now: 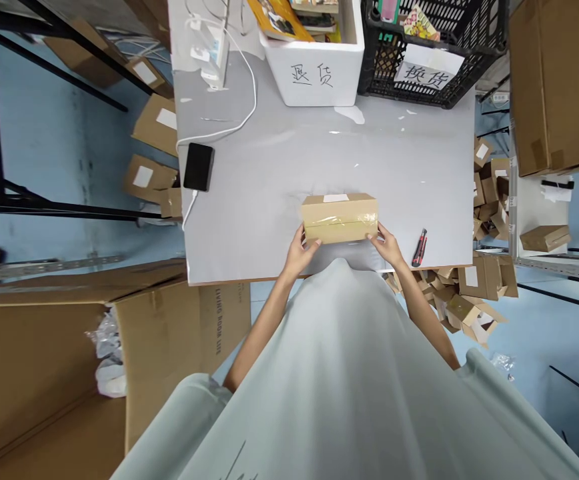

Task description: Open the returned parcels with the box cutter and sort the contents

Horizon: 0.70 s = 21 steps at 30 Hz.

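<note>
A small brown cardboard box (340, 220) with shiny tape along its near side and a white label on top is held between my two hands at the front of the table. My left hand (300, 253) grips its left end, thumb on the near face. At the right end, my right hand (386, 245) grips the box the same way, with its thumb near the lower corner. A red and black utility knife (419, 248) lies on the table to the right of my right hand.
A white bin (319, 73) and a black crate (409, 67), both with handwritten labels, stand at the back. A black phone (199, 167) on a white cable lies left, near a power strip (215, 53). Cardboard boxes (474, 300) are piled beyond the grey table's (269, 160) right edge.
</note>
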Motion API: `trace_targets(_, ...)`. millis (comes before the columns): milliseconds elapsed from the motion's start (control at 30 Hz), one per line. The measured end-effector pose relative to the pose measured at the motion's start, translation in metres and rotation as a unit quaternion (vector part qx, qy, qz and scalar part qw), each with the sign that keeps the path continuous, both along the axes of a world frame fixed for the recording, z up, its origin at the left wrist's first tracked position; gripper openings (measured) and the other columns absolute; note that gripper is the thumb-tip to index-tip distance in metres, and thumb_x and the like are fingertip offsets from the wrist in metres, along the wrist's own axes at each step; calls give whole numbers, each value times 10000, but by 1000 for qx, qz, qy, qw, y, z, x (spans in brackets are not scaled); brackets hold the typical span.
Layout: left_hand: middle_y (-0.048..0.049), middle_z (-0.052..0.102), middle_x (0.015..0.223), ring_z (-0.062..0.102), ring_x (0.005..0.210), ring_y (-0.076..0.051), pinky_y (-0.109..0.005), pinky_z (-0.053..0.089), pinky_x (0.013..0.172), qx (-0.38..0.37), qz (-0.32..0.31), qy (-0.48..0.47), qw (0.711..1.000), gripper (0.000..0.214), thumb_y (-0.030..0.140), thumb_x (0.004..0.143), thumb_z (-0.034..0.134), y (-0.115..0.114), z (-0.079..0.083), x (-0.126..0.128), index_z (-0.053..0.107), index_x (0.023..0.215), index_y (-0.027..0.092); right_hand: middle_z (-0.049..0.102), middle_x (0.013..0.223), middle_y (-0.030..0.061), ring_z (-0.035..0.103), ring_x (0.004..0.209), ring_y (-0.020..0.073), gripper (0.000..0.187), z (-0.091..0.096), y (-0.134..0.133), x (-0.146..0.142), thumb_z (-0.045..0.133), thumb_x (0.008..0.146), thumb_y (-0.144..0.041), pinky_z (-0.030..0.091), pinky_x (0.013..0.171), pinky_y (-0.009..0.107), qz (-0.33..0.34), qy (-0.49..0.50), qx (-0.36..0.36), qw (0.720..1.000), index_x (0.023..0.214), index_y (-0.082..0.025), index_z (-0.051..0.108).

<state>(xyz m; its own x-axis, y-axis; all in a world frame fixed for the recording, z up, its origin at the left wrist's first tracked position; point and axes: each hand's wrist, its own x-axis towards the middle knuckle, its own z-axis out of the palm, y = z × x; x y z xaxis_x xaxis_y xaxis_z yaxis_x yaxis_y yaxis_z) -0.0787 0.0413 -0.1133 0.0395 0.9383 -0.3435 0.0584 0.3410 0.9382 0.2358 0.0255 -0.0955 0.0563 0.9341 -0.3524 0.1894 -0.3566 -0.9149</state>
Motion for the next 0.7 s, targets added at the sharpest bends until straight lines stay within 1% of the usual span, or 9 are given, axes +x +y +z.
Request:
trace_targets(100,-179,564,1694,598,1528,-357,-576,505,1269,8,-5,6,1000,913,390,800,916,12,4,-1,545,1624,254,715,1568,97,730,1351,326,890,2,8,-1,800,846,-715,613,1169,500,-4,-14,8,1000,1582,-235,659)
trace_targets(167,-185,564,1696,574,1553,-373,-593,473,1293,16,4,20,1000,942,380,780,942,19,8,-5,553,1627,250,728,1549,105,756,1298,329,859,6,13,0,803,846,-709,618,1165,505,-14,-23,16,1000,1547,-223,697)
trace_targets(233,-190,574,1688,550,1576,-389,-608,436,1319,28,19,40,999,958,391,762,971,22,13,-9,571,1621,246,746,1523,106,765,1287,333,820,12,16,1,807,855,-700,616,1171,511,-25,-35,27,999,1516,-222,727)
trace_targets(333,-192,595,1670,534,1592,-401,-618,441,1318,58,48,39,996,911,474,795,970,26,22,-14,604,1598,246,769,1482,118,752,1348,355,765,20,18,2,789,889,-698,590,1209,544,-59,-37,50,996,1472,-204,759)
trace_targets(433,-198,664,1594,605,1530,-397,-613,501,1279,79,84,18,993,803,554,851,930,32,27,-14,667,1530,216,797,1424,139,745,1373,379,702,25,24,-1,761,927,-697,578,1223,568,-99,-38,60,993,1398,-179,801)
trace_targets(533,-196,766,1441,716,1394,-388,-597,550,1241,72,106,32,991,658,533,864,916,42,24,-10,765,1382,157,847,1304,137,771,1324,404,606,26,37,-3,749,948,-689,603,1184,557,-118,-91,59,987,1271,-187,856)
trace_targets(633,-172,833,1284,774,1282,-394,-607,602,1172,36,110,74,991,511,483,851,913,51,14,-8,831,1224,143,881,1185,113,810,1233,410,509,20,53,-2,727,969,-676,639,1109,528,-107,-155,60,980,1109,-216,896)
trace_targets(700,-165,850,1215,777,1273,-397,-604,610,1156,17,111,92,989,457,459,841,912,54,5,-7,845,1167,146,892,1114,108,828,1172,407,475,13,64,0,719,975,-658,649,1074,515,-95,-180,58,977,1018,-222,904)
